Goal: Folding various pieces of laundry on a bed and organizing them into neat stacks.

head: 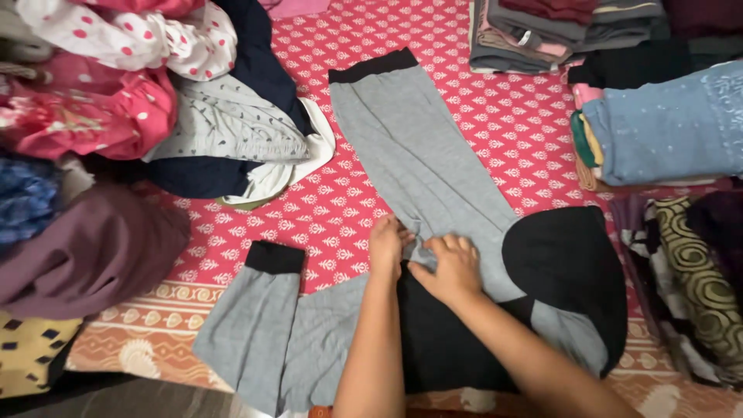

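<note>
Both hands, left (pixel 387 246) and right (pixel 449 267), press together on grey-black garment (pixel 418 155), heaped clothes (pixel 116 93) and folded stacks (pixel 658 124) flanking.

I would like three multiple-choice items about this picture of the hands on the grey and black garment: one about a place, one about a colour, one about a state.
1. Where do both hands rest?
A. on the folded stacks at the far right
B. on the middle of the grey and black garment
C. on the crumpled pile at the left

2. What colour are the cuffs at the sleeve ends?
A. black
B. white
C. pink

3. How does the grey and black garment lie?
A. rolled into a ball
B. hung up
C. spread flat, sleeves stretched out

Answers:
1 B, the left hand and right hand press side by side on the grey and black garment.
2 A, each cuff is a black band on a grey sleeve.
3 C, it lies open on the red patterned sheet, apart from the folded stacks.
</note>
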